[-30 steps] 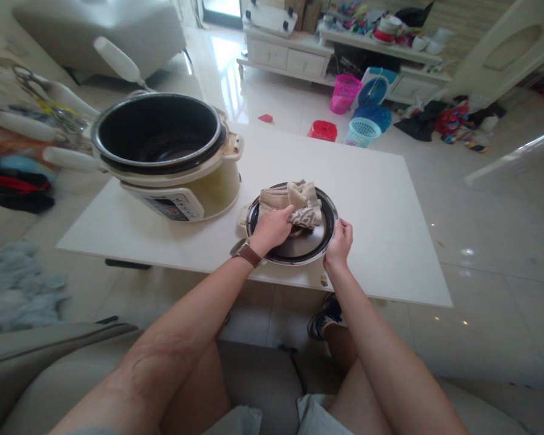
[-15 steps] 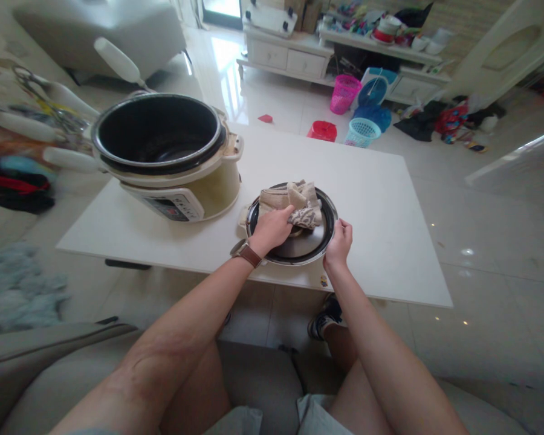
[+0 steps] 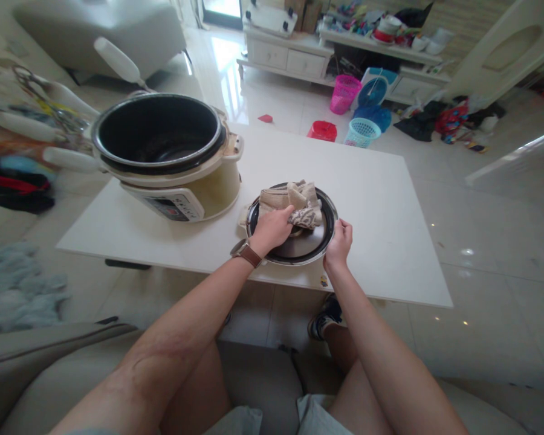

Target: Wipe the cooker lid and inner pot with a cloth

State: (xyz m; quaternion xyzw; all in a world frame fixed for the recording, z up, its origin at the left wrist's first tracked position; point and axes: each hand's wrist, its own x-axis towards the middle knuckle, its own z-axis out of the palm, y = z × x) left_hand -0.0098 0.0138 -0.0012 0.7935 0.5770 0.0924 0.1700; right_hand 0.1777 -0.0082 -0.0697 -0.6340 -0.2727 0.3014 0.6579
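A round pressure cooker lid (image 3: 306,246) lies with its metal underside up near the front edge of the white table. My left hand (image 3: 274,231), with a watch on the wrist, is closed on a bunched beige patterned cloth (image 3: 278,197) resting on the lid. Closed fingers of my right hand (image 3: 339,243) grip the lid's right rim. To the left stands the electric pressure cooker (image 3: 213,193) without its lid, its dark inner pot (image 3: 158,133) showing. What lies under the cloth is hidden.
The white table (image 3: 372,205) holds the cooker and lid. Beyond it on the floor are a pink basket (image 3: 346,93), a light blue basket (image 3: 362,133) and a red container (image 3: 323,131). White-handled utensils (image 3: 72,158) stick out left of the cooker. A grey couch (image 3: 258,368) is beneath me.
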